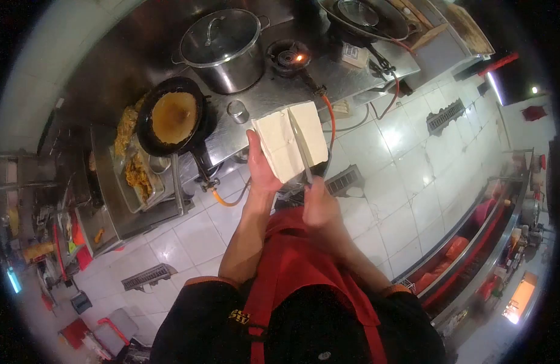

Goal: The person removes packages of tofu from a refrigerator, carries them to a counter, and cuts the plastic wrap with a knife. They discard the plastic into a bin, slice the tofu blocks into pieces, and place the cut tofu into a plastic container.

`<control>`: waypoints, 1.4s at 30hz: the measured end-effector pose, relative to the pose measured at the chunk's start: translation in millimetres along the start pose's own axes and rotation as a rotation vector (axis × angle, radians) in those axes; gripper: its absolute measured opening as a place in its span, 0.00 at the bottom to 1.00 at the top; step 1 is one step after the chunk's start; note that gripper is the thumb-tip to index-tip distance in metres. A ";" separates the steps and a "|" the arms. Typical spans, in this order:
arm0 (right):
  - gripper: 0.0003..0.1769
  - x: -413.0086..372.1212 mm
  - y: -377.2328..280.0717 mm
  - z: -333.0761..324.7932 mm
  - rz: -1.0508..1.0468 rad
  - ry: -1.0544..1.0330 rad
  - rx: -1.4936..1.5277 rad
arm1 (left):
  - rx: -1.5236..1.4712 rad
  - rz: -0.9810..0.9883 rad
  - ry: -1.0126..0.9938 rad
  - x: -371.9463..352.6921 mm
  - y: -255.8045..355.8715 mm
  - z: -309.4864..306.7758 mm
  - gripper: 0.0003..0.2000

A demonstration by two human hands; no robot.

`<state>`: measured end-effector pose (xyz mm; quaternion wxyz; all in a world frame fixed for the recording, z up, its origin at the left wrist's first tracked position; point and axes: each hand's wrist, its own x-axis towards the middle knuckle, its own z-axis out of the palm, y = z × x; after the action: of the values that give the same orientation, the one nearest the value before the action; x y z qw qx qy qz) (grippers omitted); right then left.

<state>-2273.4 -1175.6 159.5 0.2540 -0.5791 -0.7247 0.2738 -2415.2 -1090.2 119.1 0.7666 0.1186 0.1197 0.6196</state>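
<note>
A white block that looks like tofu [275, 144] rests on my left hand [260, 165], which supports it from below and along its left side; most of the fingers are hidden under it. Faint lines cross its top. My right hand [320, 204], slightly blurred, is closed around the handle of a knife [300, 141]. The blade lies lengthwise in a cut through the block, which splits it into a left and a right part. Just beyond the block, a small metal cup [237, 111] stands on the steel counter.
A black frying pan [148, 136] holds a flat brown pancake [174, 117]. Behind it stands a lidded steel pot [226, 60]. One gas burner [289, 56] shows a small flame. A tray [160, 193] of fried food sits at left. A wok [389, 24] is at the far right.
</note>
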 end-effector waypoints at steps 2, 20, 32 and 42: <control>0.07 2.7 0.5 4.2 0.062 -0.057 0.045 | 0.044 0.002 0.003 -0.8 -0.3 3.6 0.49; 0.12 1.9 -13.1 -57.5 0.222 -0.552 -0.175 | -0.149 0.068 -0.014 -5.9 -3.4 2.5 0.46; 0.25 74.7 14.1 -65.4 0.079 0.140 0.837 | 0.109 0.050 0.037 -21.1 15.4 21.1 0.43; 0.15 55.9 44.7 -34.5 0.263 0.084 1.525 | 0.401 -0.064 0.317 -22.6 7.2 33.8 0.25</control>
<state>-2229.7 -1109.3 156.3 0.5752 -0.3353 -0.2511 0.7026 -2415.3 -1112.0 154.2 0.7187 0.1660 0.3625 0.5697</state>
